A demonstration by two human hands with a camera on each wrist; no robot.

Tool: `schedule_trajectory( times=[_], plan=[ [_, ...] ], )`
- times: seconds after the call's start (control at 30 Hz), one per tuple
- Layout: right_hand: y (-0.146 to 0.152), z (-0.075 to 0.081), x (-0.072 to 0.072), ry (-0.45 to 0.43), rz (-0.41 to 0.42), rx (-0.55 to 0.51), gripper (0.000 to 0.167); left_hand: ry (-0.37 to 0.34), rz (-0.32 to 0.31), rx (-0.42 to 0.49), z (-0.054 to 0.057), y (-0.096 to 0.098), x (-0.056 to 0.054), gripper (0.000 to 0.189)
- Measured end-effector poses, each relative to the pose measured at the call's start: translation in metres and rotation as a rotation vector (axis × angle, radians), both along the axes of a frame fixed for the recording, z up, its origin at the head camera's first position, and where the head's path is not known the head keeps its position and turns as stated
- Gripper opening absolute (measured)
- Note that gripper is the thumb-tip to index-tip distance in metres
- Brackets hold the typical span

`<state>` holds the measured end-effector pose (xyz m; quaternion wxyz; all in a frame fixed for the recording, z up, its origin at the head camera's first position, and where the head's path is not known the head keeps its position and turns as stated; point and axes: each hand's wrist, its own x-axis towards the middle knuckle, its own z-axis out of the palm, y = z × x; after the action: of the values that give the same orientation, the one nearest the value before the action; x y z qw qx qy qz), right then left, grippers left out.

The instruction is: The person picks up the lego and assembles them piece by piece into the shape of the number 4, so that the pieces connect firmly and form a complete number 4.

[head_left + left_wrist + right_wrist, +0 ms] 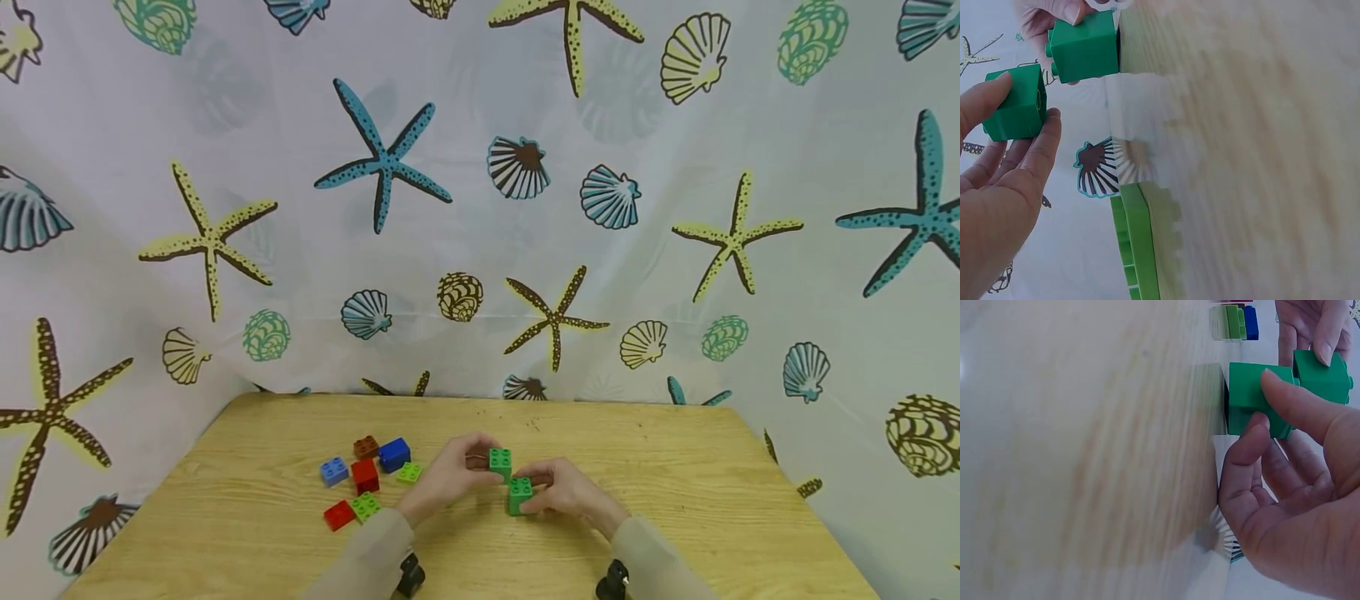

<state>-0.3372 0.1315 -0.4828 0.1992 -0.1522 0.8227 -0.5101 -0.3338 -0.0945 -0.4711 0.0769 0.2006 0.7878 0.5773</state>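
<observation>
In the head view my left hand point(456, 468) pinches a green toy brick point(500, 463) between thumb and fingers. The left wrist view shows this brick point(1017, 103) raised off the wooden table. My right hand point(564, 493) grips a second green brick point(520, 497), nearer to me and slightly right of the first. In the right wrist view that second brick point(1250, 397) is low at the tabletop, with thumb on one side and fingers curled against it. Both bricks have studs on top and stand close together, one overlapping the other in the right wrist view.
Left of my hands lie several loose bricks: a red block point(365, 476), a dark blue block point(394, 455), a light blue one point(334, 472), a brown one point(366, 447), a flat red one point(340, 515) and lime green ones point(366, 506). A shell-patterned cloth point(465, 225) hangs behind the table point(660, 467).
</observation>
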Motion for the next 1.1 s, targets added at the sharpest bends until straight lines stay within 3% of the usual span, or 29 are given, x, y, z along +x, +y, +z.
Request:
schedule_trajectory(
  times=[0.3,0.6,0.87,1.1],
  plan=[
    [0.002,-0.001,0.002,-0.014,0.018,-0.001,0.051,0.000,-0.027,0.022,-0.001,0.004,0.002,0.035],
    [0.005,0.000,0.005,-0.019,-0.012,-0.027,0.051,0.013,0.010,-0.026,-0.002,0.010,0.002,0.036],
    [0.007,-0.001,0.004,-0.018,0.007,-0.047,0.047,0.011,-0.047,-0.025,0.000,0.018,0.004,0.033],
    [0.007,-0.003,0.003,-0.036,-0.011,-0.053,0.042,0.015,-0.052,-0.059,0.000,0.022,0.004,0.037]
  ],
)
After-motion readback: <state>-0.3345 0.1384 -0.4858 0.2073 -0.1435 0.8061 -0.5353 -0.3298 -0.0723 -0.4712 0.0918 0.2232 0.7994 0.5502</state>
